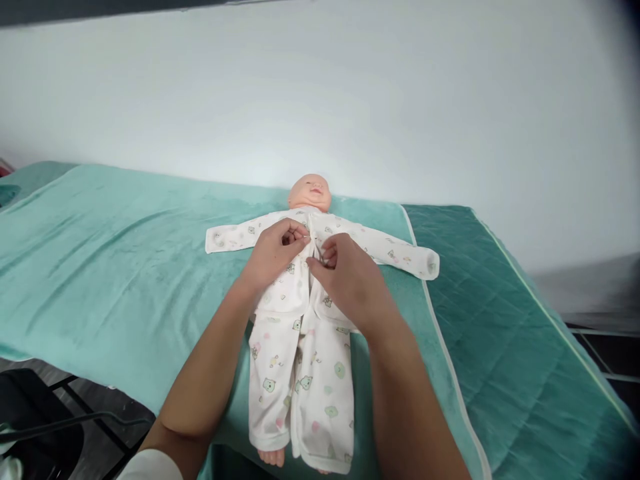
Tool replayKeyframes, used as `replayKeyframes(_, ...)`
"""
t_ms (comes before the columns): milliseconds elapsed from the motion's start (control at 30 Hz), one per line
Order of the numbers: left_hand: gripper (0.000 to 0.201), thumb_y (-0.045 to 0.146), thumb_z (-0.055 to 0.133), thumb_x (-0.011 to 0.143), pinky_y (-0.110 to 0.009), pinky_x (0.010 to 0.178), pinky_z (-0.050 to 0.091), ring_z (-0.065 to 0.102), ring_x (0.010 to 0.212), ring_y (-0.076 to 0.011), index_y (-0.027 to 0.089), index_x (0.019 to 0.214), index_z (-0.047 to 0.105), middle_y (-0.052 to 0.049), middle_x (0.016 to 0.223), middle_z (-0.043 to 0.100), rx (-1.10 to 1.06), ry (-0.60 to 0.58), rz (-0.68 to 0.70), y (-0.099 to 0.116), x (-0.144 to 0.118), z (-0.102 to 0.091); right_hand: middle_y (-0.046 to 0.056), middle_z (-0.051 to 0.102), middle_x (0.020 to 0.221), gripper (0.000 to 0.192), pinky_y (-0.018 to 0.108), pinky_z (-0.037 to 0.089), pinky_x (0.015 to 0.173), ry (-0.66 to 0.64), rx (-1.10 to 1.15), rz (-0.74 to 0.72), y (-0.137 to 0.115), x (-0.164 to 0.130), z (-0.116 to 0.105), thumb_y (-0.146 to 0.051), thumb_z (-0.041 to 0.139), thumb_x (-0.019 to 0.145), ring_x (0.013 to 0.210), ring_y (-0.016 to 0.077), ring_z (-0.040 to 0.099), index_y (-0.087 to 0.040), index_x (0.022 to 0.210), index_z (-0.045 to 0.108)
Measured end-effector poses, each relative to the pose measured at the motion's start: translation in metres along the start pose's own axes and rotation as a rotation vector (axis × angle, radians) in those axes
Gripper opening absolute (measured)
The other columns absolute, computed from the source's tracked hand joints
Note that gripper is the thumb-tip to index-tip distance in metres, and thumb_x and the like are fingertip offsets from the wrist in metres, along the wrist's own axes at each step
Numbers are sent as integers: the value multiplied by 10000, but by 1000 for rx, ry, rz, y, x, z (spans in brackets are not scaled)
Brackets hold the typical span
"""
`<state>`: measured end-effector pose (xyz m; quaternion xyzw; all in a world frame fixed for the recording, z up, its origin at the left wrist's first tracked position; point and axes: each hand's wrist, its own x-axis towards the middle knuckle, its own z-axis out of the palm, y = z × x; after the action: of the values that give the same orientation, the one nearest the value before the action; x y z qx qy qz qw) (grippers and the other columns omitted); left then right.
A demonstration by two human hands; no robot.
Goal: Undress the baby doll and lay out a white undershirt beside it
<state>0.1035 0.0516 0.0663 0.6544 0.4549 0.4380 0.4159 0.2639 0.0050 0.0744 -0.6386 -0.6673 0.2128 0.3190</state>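
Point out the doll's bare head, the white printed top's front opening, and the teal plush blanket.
doll's bare head (310,191), head view, on the forehead.
white printed top's front opening (313,252), head view, between both hands.
teal plush blanket (125,253), head view, bare left part.

No text, label, brand, number or sign can be read anywhere; the doll's suit (300,373) bears only small animal prints.

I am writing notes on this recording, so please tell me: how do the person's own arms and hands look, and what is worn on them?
Both forearms are bare from elbow to wrist. The left hand and the right hand wear no gloves, and no ring, watch or bracelet shows. At the bottom edge, near the left elbow, a bit of white sleeve is visible. The right arm shows no sleeve in the picture.
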Motion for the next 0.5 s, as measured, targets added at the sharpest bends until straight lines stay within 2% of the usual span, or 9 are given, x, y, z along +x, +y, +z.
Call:
replayKeyframes(100, 159, 356, 614, 883, -255, 605, 384, 458, 651, -112, 205, 848, 652, 10, 747, 555, 24, -121, 2, 6, -4, -10, 17, 547, 799, 209, 302, 300, 578, -61, -237, -6, -7, -12, -6, -304, 602, 850, 611, 165, 449, -242, 790, 411)
replayKeyframes(233, 177, 373, 688, 834, -264, 641, 405, 495, 717, -123, 202, 786, 680, -15, 845, 588, 129, -297, 52, 10, -6, -19, 46, 545, 824, 191, 305, 244, 570, -50, -358, -53, -14, -20, -1, -239, 580, 859, 612, 173, 444, -240, 809, 396)
replayKeyframes(367, 120, 320, 729, 791, -261, 690, 428, 514, 775, -131, 207, 789, 688, -17, 882, 588, 212, -357, 75, 9, -6, -23, 57, 569, 827, 162, 315, 227, 575, -63, -387, -32, -16, -19, 4, -233, 521, 905, 625, 180, 458, -234, 802, 396)
replayKeyframes(500, 155, 334, 701, 815, -248, 644, 415, 484, 718, -117, 189, 784, 657, -5, 814, 577, 178, -386, 46, 8, -7, -26, 22, 572, 735, 198, 310, 249, 585, -115, -307, -3, -12, -15, -6, -213, 468, 915, 611, 166, 445, -232, 732, 395)
